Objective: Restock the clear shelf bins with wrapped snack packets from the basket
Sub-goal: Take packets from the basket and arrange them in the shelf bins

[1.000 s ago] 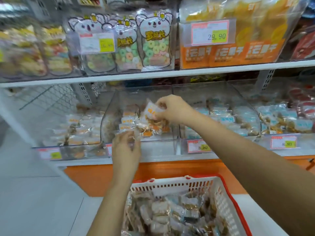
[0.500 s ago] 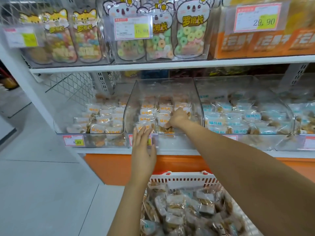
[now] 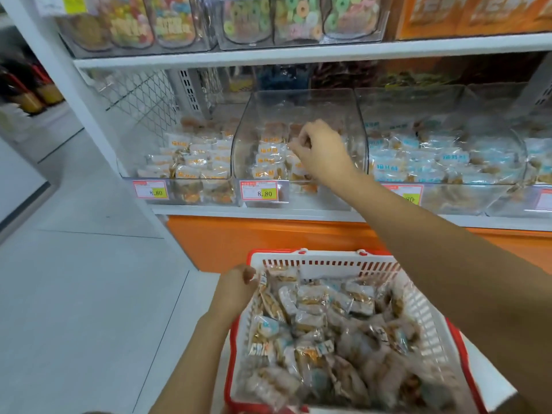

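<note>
A red-rimmed white basket (image 3: 424,312) full of wrapped snack packets (image 3: 316,318) sits low in front of me. My left hand (image 3: 236,291) is at the basket's left rim, its fingers curled round an upright packet (image 3: 264,280) there. My right hand (image 3: 321,152) reaches into the middle clear bin (image 3: 298,106), just above rows of orange-labelled packets (image 3: 268,158). Its fingers are curled and the thumb meets them. Whether a packet is between them is hidden.
A second clear bin (image 3: 191,162) of orange-labelled packets stands to the left, and bins of blue-labelled packets (image 3: 433,162) to the right. Price tags (image 3: 260,191) line the shelf front. An upper shelf (image 3: 298,55) hangs above the bins. White floor (image 3: 89,279) lies to the left.
My left hand has dropped from the bin front down to the basket's left rim. My right hand has lifted slightly inside the middle bin. The view has tilted down and left.
</note>
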Demonstrator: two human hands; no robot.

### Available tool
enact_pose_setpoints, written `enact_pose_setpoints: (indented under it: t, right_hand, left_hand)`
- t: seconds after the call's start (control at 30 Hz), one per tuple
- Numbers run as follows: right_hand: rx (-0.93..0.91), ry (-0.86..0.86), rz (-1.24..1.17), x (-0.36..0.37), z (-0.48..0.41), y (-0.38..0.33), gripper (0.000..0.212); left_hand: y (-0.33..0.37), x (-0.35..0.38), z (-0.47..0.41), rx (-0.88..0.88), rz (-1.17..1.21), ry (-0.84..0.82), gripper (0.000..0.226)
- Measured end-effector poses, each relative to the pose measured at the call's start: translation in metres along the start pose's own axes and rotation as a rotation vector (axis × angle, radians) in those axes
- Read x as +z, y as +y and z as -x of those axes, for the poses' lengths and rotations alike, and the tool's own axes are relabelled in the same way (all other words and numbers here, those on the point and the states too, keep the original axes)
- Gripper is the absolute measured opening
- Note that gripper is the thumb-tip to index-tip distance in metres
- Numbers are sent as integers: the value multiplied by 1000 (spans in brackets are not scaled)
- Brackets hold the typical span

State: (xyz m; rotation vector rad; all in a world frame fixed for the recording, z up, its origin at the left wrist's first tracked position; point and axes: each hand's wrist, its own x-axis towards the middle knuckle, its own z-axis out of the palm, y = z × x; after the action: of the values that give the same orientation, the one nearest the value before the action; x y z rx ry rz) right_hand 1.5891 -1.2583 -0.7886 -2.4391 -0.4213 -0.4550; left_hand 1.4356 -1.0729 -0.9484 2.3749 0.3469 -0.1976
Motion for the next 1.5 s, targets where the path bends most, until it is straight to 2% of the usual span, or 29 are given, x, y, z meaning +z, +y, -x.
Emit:
enact_pose_setpoints:
  t: [0.07,0.13,0.2,0.27,0.37,0.5,0.57,0.63,0.77,0.8,0.87,0.93,1.0,1.07,1.3,1.5]
  right_hand:
    - [-136,-34,1,-3,36,-4,28]
    - [-169,-189,74,5,76,0,33]
    - [-82,-455,201,24,115,20,26]
    - [31,-710,322,41,152,47,22]
    - [187,-1027,370,56,206,87,31]
    - [325,-1222,374,58,249,121,19]
    - [362,-1199,333,54,250,129,19]
    - [354,-1088,235,45,240,127,18]
    - [345,-823,-91,5,206,98,78]
    - [335,-779,-192,-11,195,88,87]
    - [221,-768,-215,-43,171,69,93]
    - [159,-797,-182,-71,151,66,77]
    - [153,-809,-160,-99,138,72,46]
    - [158,-771,-131,-127,132,80,32]
    - [238,-529,-74,-224,127,114,14]
    - [379,-73,13,-314,116,193,16]
  left_hand:
    - [-18,10,5,-51,-121,-108,22]
    - [-29,21,10,-55,-227,-200,15]
    - [-30,31,14,-51,-308,-234,10]
    - [-27,39,16,-35,-393,-239,15]
    - [-24,48,18,-70,-505,-245,21]
    - [-21,48,15,-152,-526,-256,21]
    - [-11,36,12,-133,-479,-267,19]
    - [4,19,5,-78,-365,-261,13]
    - [58,-17,8,79,25,-327,18]
    - [77,-22,13,132,79,-354,15]
    - [116,-30,23,254,150,-351,10]
    - [154,-31,30,367,205,-301,7]
    - [188,-30,35,444,263,-261,9]
    - [218,-27,39,514,309,-241,11]
    - [307,9,33,698,431,-225,13]
    - [362,59,4,760,229,-212,16]
